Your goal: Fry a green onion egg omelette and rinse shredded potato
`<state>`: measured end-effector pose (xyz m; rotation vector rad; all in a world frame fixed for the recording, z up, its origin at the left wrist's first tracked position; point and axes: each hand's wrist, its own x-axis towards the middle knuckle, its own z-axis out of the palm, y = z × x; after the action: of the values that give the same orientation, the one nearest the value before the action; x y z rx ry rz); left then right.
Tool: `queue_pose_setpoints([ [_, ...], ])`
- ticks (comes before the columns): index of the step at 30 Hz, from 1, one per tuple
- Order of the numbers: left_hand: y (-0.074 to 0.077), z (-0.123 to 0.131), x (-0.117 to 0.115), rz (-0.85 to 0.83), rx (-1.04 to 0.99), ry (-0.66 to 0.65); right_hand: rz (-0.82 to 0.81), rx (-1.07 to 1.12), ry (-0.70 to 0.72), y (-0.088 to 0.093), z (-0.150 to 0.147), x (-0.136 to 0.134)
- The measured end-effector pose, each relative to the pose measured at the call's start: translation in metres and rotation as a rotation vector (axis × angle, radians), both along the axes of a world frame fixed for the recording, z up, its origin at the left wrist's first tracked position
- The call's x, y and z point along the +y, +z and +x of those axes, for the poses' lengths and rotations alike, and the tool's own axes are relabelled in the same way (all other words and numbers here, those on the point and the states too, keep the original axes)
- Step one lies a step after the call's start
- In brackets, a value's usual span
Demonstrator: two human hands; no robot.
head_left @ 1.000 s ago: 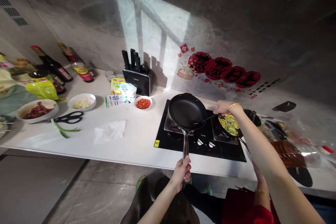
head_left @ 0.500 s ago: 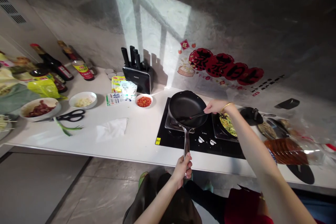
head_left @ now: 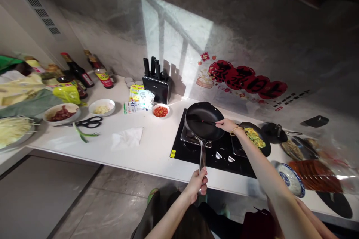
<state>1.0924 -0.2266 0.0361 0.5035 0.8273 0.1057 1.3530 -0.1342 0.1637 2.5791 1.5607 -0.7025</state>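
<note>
My left hand [head_left: 198,183] is closed around the steel handle [head_left: 202,156] of a deep black frying pan [head_left: 206,129], tilted over the left burner. Over the pan's right rim reaches my right hand [head_left: 226,125], closed on a slim black utensil [head_left: 211,122] with a small red mark near its far end. The utensil's exact kind is not clear. Its tip is inside the pan, where I see no food. A flatter pan with a yellow-green egg mixture [head_left: 254,137] sits on the right burner, partly behind my right forearm.
A knife block [head_left: 157,87], a bowl of chopped red chili [head_left: 160,111] and seasoning packets [head_left: 146,99] stand left of the cooktop [head_left: 179,149]. Further left are scissors [head_left: 91,121], a scallion [head_left: 85,134] and bottles [head_left: 103,76]. A patterned bowl [head_left: 291,179] and another person's arm [head_left: 316,216] are at right.
The view has shifted, bringing the patterned bowl into sight. The utensil's far end has moved up from the pan's lower part to its middle. Both hands keep their holds.
</note>
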Motion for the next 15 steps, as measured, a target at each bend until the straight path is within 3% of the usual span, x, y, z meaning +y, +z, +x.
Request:
queue_pose_setpoints([
  [4, 0.000, -0.001, 0.000, 0.021, 0.006, 0.010, -0.240, 0.206, -0.037, 0.039, 0.035, -0.012],
  [6, 0.000, -0.001, 0.000, 0.028, 0.015, 0.012, -0.335, 0.124, -0.059, 0.056, 0.051, -0.010],
  [8, 0.000, -0.001, 0.000, 0.028, 0.017, 0.006, -0.325, -0.026, -0.097, 0.058, 0.057, -0.004],
  [11, 0.000, -0.001, 0.001, 0.027, 0.011, -0.008, -0.115, -0.142, -0.160, 0.027, 0.043, 0.007],
  [15, 0.001, 0.000, 0.002, 0.031, 0.016, -0.014, 0.094, -0.060, -0.098, -0.030, 0.015, 0.004],
])
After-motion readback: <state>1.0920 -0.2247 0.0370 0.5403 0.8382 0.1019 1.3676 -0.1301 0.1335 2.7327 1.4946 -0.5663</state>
